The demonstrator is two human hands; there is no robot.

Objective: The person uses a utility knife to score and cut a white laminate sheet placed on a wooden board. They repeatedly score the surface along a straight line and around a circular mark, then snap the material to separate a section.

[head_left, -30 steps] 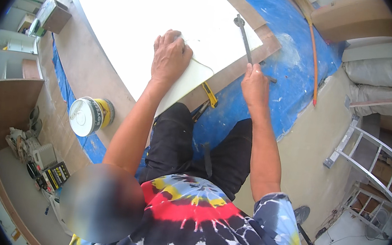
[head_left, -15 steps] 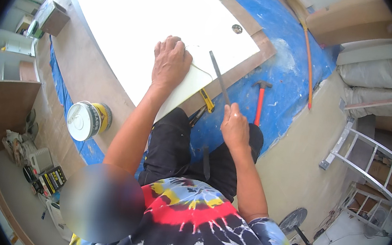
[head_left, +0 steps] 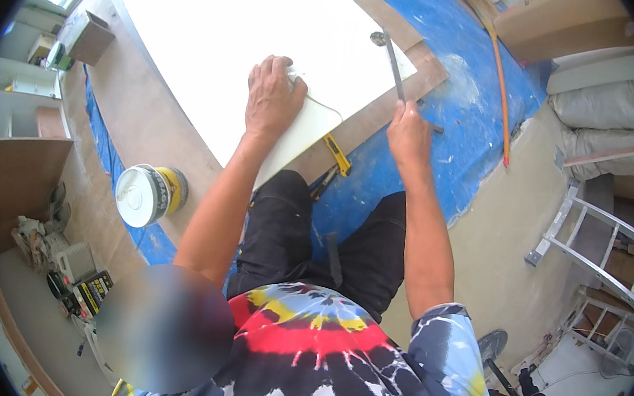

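right hand (head_left: 411,136) grips bar (head_left: 393,66); lidded bucket (head_left: 167,190) hides its contents.

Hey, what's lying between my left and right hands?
In the head view, part of the white panel, a brown board strip and blue sheeting, with the yellow knife slightly lower.

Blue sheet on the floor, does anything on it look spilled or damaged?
Yes, a whitish smear marks the blue sheet, beyond the right-hand corner of the white panel. It stands out because the sheet around it is mostly blue; it may be a spill, though I can't tell of what.
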